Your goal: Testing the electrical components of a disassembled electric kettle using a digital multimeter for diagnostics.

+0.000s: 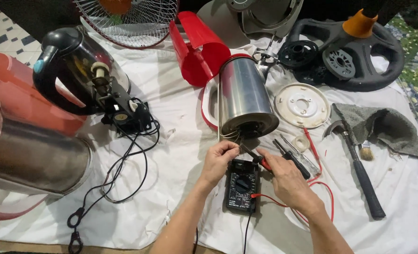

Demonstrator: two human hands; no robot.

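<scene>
A steel kettle body (243, 96) lies on its side on the white cloth (171, 155), its open base facing me with thin wires sticking out. My left hand (218, 160) pinches one of those wires together with a black probe tip just below the base. My right hand (284, 176) grips a red multimeter probe (264, 163), pointing it at the same wires. A black multimeter (241, 186) lies flat between my hands, its red lead (312, 188) looping off to the right.
Red kettle shell (197, 47) behind the steel body. White round base plate (302, 104), screwdrivers (293, 157), hammer (359, 169), small brush (365, 151) and grey rag (383, 124) at right. Black kettle (72, 66), black part with cord (126, 115) and another steel kettle (30, 155) at left. Fan grille (129, 19) behind.
</scene>
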